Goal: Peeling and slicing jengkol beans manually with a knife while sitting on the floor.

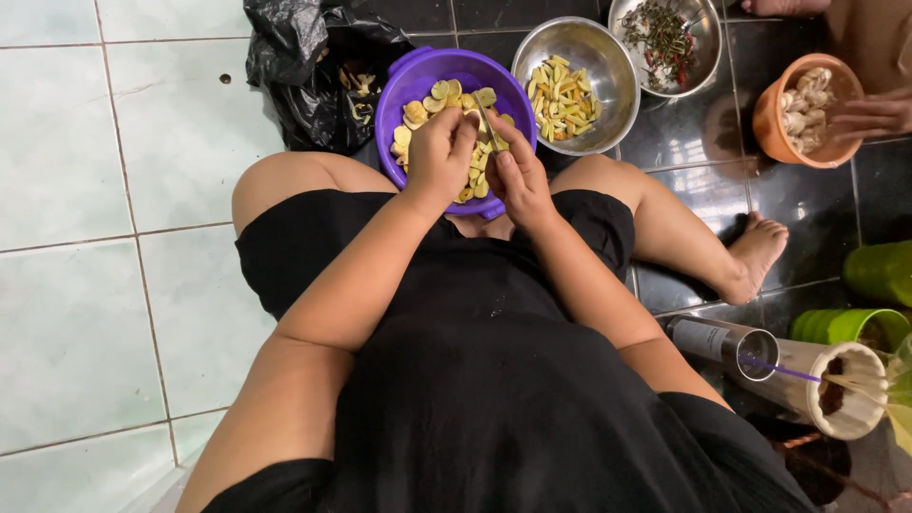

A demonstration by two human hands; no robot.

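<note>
I sit on the floor with a purple bowl (418, 81) of pale yellow slices between my knees. Over the bowl, my left hand (439, 152) is closed around a small pale piece that is mostly hidden by the fingers. My right hand (518, 179) is right beside it and grips a thin knife (486, 122), whose blade points up between the two hands. The hands touch above the bowl's near rim.
Behind the purple bowl lie a black plastic bag (299, 66) with peels, a steel bowl (608, 104) of yellow strips and a steel bowl (703, 57) of dark herbs. Another person's hand (869, 116) rests at an orange bowl (771, 128). Green cups (850, 326), a steel tumbler (722, 342) and a cream pot (841, 418) stand at right.
</note>
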